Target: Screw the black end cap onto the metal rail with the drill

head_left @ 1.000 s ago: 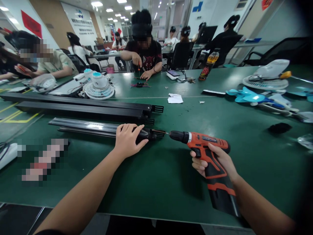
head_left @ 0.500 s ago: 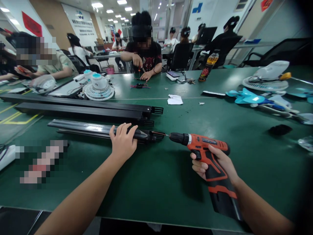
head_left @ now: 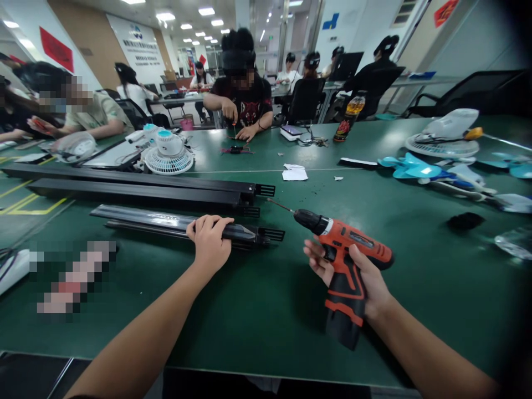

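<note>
My left hand (head_left: 211, 244) is closed over a long glossy black bar (head_left: 143, 216), its fingers wrapped across the top. A slotted black end piece (head_left: 272, 235) sticks out at the bar's right end. In my right hand (head_left: 369, 282) is an orange-and-black cordless drill (head_left: 344, 244), held by its handle, with the fingers loosened away from the trigger. A long thin drill bit (head_left: 281, 205) points up and left from the chuck, apart from the slotted end. The drill is tilted, its battery base toward me.
Longer black bars (head_left: 137, 191) lie behind. White fan parts (head_left: 169, 155) stand at the back left; blue fan blades (head_left: 411, 166) lie at the right. Also there are paper scraps (head_left: 295, 172), a drink bottle (head_left: 349, 119) and a co-worker's hands (head_left: 247, 133) across the green table.
The drill bit has come out of the slotted end, and the drill has swung so its tip points up and away. My left hand slid left along the bar. My right fingers loosened.
</note>
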The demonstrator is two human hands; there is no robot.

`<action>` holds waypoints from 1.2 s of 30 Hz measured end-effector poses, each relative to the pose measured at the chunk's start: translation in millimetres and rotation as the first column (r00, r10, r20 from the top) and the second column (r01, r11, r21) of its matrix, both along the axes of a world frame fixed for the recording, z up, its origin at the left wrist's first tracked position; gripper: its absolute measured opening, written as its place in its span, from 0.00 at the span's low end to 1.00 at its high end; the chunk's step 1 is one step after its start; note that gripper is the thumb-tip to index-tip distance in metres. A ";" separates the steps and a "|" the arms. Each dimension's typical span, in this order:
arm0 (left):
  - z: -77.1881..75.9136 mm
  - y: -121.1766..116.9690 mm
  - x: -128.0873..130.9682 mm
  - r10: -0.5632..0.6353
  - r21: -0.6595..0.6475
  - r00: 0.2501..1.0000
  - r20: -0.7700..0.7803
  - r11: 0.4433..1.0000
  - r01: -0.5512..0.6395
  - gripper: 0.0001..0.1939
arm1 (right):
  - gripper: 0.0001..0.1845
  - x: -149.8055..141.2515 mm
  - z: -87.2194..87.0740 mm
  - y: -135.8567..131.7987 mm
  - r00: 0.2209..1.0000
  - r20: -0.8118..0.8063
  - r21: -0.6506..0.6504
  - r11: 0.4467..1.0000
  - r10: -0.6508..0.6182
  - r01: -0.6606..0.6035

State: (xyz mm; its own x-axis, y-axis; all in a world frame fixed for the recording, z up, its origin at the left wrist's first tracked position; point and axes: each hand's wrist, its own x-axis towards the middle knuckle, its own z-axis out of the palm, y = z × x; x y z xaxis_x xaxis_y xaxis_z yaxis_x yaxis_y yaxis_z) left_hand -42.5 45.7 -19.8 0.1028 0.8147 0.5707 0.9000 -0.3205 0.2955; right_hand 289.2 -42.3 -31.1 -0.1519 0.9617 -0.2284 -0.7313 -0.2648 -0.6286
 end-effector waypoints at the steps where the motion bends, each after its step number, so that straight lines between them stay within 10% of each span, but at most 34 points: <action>1: 2.5 -3.5 3.3 -0.010 0.008 1.000 0.016 1.000 0.009 0.20 | 0.28 -1.9 -0.7 0.7 1.000 0.001 0.013 1.000 -0.006 0.006; 14: 10.9 -35.0 33.0 -0.148 0.005 0.984 0.095 0.989 0.148 0.20 | 0.31 -22.4 -0.5 1.9 0.992 -0.113 -0.050 0.996 0.063 -0.069; 36: -0.9 -27.9 7.7 0.308 -0.241 0.891 0.333 0.942 -0.235 0.75 | 0.24 -23.4 0.4 4.3 0.996 -0.081 -0.079 0.996 -0.044 0.038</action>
